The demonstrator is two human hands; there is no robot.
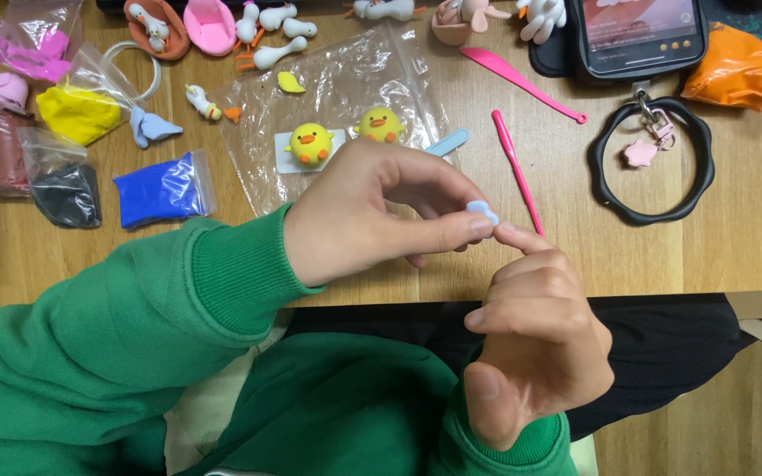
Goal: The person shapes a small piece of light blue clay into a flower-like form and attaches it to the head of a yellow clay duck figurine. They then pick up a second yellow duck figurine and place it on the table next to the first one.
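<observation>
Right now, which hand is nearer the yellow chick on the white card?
Left. The left hand sits just below the yellow chick; the right hand is further down and right.

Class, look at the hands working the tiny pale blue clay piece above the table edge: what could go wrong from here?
1. The small pale blue clay piece is pinched only at the fingertips of the left hand, with the right hand touching it; too firm a squeeze could flatten its shape.
2. It sits near the table edge, so if it slips, it may fall into the lap.
3. The pink pointed tool lies just behind the hands; a knuckle could knock it.
</observation>
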